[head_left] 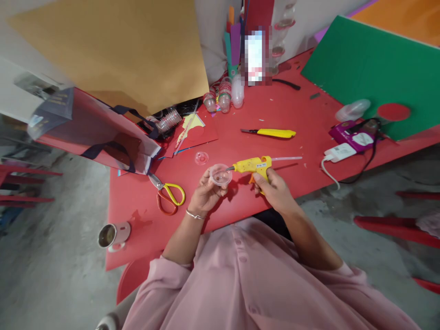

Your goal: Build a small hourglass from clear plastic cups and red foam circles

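My left hand (pixel 208 195) is closed around a small clear plastic cup (pixel 220 176), its round opening facing up. My right hand (pixel 273 187) grips a yellow hot glue gun (pixel 252 165) by the handle, with fingers at the orange trigger. The gun's metal nozzle points left and reaches the cup's rim; whether it touches cannot be made out. A clear glue stick (pixel 287 158) sticks out of the back of the gun. Just beyond the cup, a small clear lid-like plastic piece (pixel 201 158) lies on the red table (pixel 237 137).
A yellow utility knife (pixel 277 133) lies beyond the glue gun. Scissors (pixel 168 195) and a metal mug (pixel 115 234) are at left, near a paper bag (pixel 113 137). A white plug (pixel 340 152) with cables sits right, beside green board (pixel 374 73). Plastic cups (pixel 225 96) lie at the back.
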A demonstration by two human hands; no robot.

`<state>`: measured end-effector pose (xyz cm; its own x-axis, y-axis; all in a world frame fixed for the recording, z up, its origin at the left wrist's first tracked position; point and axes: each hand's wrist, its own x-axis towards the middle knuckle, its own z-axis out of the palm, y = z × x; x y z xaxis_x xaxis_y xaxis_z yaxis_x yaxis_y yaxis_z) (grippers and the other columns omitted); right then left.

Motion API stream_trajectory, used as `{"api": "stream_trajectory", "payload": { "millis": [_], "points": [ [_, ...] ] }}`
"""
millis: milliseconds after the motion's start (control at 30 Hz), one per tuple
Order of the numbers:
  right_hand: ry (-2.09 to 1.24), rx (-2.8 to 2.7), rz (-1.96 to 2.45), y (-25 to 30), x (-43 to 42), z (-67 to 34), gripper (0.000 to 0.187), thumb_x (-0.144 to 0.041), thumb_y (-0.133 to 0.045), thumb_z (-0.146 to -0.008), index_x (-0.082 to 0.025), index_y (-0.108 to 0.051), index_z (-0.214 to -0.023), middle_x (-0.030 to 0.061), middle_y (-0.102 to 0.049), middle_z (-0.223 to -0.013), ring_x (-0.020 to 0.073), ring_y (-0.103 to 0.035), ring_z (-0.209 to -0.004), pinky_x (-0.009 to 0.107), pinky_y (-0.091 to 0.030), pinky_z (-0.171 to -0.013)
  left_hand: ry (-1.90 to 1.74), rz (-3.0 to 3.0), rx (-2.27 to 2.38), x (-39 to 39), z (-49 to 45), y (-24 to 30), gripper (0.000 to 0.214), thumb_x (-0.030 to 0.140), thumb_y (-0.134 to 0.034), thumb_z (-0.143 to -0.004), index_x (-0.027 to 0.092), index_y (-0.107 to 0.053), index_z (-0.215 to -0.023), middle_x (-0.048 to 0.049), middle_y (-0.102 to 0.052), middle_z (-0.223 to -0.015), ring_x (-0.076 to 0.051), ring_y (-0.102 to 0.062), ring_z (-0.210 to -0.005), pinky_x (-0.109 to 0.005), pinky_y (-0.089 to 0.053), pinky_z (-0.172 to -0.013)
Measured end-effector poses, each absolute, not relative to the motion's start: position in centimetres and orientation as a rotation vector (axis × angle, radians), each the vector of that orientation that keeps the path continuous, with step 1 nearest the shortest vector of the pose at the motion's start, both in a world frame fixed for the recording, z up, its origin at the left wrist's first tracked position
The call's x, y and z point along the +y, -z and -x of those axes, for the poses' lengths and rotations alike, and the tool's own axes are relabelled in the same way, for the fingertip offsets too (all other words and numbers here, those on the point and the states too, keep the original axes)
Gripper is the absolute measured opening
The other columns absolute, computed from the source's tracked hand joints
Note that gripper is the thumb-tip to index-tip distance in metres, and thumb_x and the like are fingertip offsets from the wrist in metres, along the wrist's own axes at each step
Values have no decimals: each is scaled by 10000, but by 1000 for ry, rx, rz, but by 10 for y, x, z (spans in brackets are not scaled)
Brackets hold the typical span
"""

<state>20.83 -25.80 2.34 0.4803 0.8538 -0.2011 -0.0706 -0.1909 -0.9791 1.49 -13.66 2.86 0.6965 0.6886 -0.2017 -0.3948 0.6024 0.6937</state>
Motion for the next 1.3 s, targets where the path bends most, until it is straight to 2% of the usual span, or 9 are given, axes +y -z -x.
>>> {"api": "stream_trajectory", "payload": {
  "millis": [433,667,1300],
  "points": [
    [-962,-727,1578,-32,-258,-208,515,-727,-658,-881,-228,-545,-934,-23,-618,-668,151,-616,-585,297,-517,-549,-660,-674,486,-136,-14,-26,686,380,-988,-641,184,-693,-1228,-69,-705,-979,-125,-612,-692,-233,-477,-569],
    [-948,-738,1572,-29,-257,-208,526,-743,-653,-879,-230,-546,-922,-25,-617,-648,149,-608,-572,295,-509,-542,-660,-669,443,-135,-14,-21,615,368,-971,-687,203,-712,-1220,-56,-701,-956,-123,-621,-701,-215,-465,-558],
    [-949,-732,1574,-26,-257,-209,535,-751,-660,-875,-232,-540,-926,-25,-621,-663,143,-611,-575,288,-517,-538,-661,-674,473,-135,-16,-29,624,402,-991,-645,202,-726,-1174,-55,-717,-946,-115,-613,-687,-212,-489,-565]
  ]
}}
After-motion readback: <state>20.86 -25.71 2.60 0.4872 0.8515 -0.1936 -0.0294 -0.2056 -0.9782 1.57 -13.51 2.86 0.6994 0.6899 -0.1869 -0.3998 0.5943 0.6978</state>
